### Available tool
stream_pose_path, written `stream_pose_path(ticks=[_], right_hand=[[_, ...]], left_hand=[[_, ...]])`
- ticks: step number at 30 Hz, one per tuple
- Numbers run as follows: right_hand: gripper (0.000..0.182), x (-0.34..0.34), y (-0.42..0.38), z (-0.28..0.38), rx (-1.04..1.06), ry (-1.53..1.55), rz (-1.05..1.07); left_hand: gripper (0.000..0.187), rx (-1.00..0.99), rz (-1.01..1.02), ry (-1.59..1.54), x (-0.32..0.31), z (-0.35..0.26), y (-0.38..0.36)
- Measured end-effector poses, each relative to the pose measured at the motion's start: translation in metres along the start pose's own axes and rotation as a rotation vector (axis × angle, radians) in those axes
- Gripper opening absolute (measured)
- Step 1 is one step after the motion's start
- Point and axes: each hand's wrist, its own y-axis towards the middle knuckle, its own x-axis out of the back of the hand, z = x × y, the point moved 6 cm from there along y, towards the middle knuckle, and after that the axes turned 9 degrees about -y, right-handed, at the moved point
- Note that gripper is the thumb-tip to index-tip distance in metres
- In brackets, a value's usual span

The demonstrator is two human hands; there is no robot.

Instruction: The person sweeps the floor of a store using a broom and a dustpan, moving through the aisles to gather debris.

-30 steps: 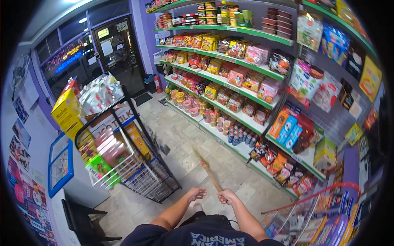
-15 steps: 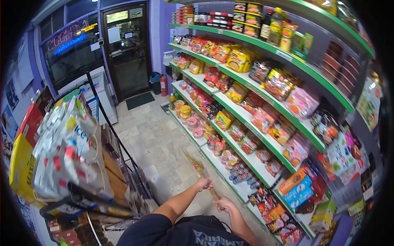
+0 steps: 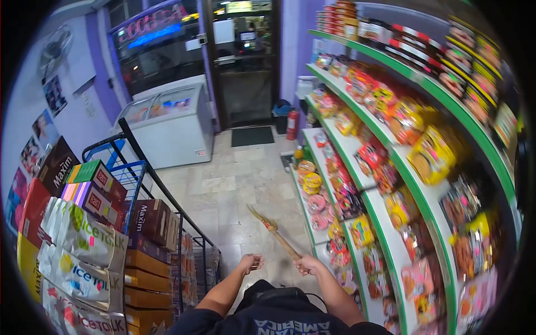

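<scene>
My right hand (image 3: 305, 265) is wrapped round the upper end of a broom (image 3: 285, 244) with a pale wooden handle. The broom slants away to the left over the tiled floor (image 3: 234, 192), its thin straw-coloured head low near the tiles. To the left of the handle, my left hand (image 3: 252, 262) is apart from it, fingers loosely bent and nothing in them. Both forearms reach forward from a dark shirt (image 3: 279, 315).
Green-edged shelves (image 3: 385, 234) of packaged food line the right side. At left stands a dark rack (image 3: 187, 223) with boxes and pouches. Farther off are a chest freezer (image 3: 173, 131), a door (image 3: 245, 72), a dark mat (image 3: 252, 136), a bin (image 3: 282, 118) and a fire extinguisher (image 3: 292, 124).
My left hand has let go of the broom handle and moved left. My right hand still grips the broom. The view has swung left and up, showing more of the freezer and rack.
</scene>
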Motion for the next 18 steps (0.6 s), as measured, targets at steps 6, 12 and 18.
stream_pose_path(ticks=[6,12,18], right_hand=[[0.017,0.011,0.132,0.126,-0.007,-0.105,0.151],[0.064,0.041,0.250,0.263,-0.034,-0.040,0.209],[0.067,0.101,0.351,0.371,-0.029,0.061,0.187]], left_hand=[[0.023,-0.056,-0.133,-0.211,0.056,-0.082,0.082],[0.028,0.014,-0.156,-0.046,0.076,-0.219,0.183],[0.027,-0.085,-0.106,0.052,0.039,-0.403,0.272]])
